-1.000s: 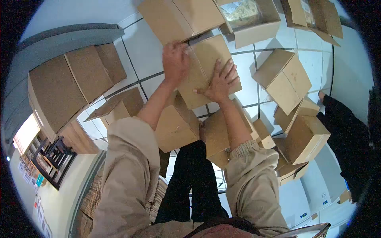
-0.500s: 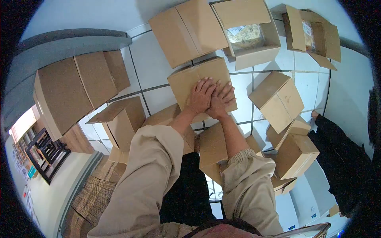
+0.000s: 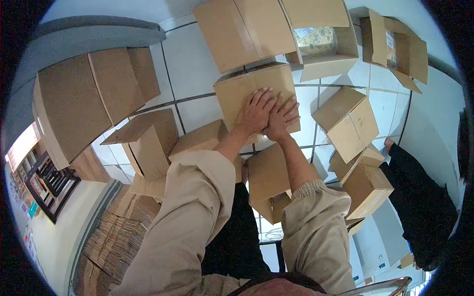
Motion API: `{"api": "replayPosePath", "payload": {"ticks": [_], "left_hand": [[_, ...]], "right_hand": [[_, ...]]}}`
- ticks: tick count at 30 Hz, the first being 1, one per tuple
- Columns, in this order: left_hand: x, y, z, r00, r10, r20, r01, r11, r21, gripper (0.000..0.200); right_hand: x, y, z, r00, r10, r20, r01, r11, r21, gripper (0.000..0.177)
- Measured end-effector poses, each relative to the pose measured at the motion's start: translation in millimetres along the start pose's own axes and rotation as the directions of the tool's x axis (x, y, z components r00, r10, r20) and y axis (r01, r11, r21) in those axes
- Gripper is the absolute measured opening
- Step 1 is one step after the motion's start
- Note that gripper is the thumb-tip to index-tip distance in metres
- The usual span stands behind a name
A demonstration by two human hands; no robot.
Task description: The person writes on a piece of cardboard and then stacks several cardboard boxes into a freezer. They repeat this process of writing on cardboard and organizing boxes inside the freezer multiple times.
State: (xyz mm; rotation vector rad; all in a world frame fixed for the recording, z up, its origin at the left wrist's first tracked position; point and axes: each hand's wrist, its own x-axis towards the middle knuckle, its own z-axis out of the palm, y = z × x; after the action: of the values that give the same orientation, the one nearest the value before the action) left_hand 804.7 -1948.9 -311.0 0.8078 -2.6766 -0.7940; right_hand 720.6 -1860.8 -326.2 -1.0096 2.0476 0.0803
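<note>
A closed cardboard box [image 3: 232,98] stands on the tiled floor in front of me. My left hand [image 3: 256,109] lies flat on its top, fingers stretched out toward the far side. Close against it, my right hand [image 3: 282,116] presses on the same top nearer the right edge, its fingers slightly spread. Both palms face down and neither hand grasps anything. Touching or nearly touching this box at its far side is a larger closed carton [image 3: 242,34], with a seam across its top.
An open carton [image 3: 326,68] at the back holds a pale bagged item [image 3: 315,41]. More cardboard boxes [image 3: 345,113] surround me. Flattened cardboard [image 3: 118,227] is stacked at lower left. At right is another person's dark-clothed leg [image 3: 419,197] with a bare foot.
The view has shifted a little, so the far boxes sit higher and slightly to the right. Both hands stay on the box top, with only slight movement of the fingers.
</note>
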Motion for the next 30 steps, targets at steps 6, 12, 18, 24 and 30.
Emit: {"api": "replayPosePath", "payload": {"ticks": [6, 12, 18, 24, 30], "left_hand": [[-7.3, -29.9, -1.8, 0.998, 0.051, -0.036, -0.058, 0.970, -0.235, 0.035], [-27.0, -113.4, -51.5, 0.654, -0.567, -0.501, 0.453, 0.824, -0.342, 0.023], [-80.0, -176.4, -4.7, 0.484, -0.869, -0.101, 0.755, 0.474, -0.453, 0.025], [-72.7, -158.0, 51.5, 0.355, -0.849, 0.392, 0.910, 0.217, -0.354, 0.033], [-64.0, -95.8, 30.8, 0.581, -0.664, 0.471, 0.309, -0.356, -0.882, 0.053]], "right_hand": [[-8.7, -11.1, -19.1, 0.997, 0.070, -0.018, -0.070, 0.997, -0.023, 0.147], [-11.6, -12.1, -20.4, 0.999, 0.014, -0.050, -0.011, 0.998, 0.067, 0.152], [-13.5, -14.4, -22.4, 0.997, 0.031, -0.076, -0.026, 0.998, 0.054, 0.151], [-12.5, -15.0, -22.4, 0.996, 0.015, -0.086, -0.010, 0.998, 0.055, 0.152], [-15.2, -13.3, -17.1, 0.991, -0.004, -0.135, 0.012, 0.998, 0.056, 0.149]]}}
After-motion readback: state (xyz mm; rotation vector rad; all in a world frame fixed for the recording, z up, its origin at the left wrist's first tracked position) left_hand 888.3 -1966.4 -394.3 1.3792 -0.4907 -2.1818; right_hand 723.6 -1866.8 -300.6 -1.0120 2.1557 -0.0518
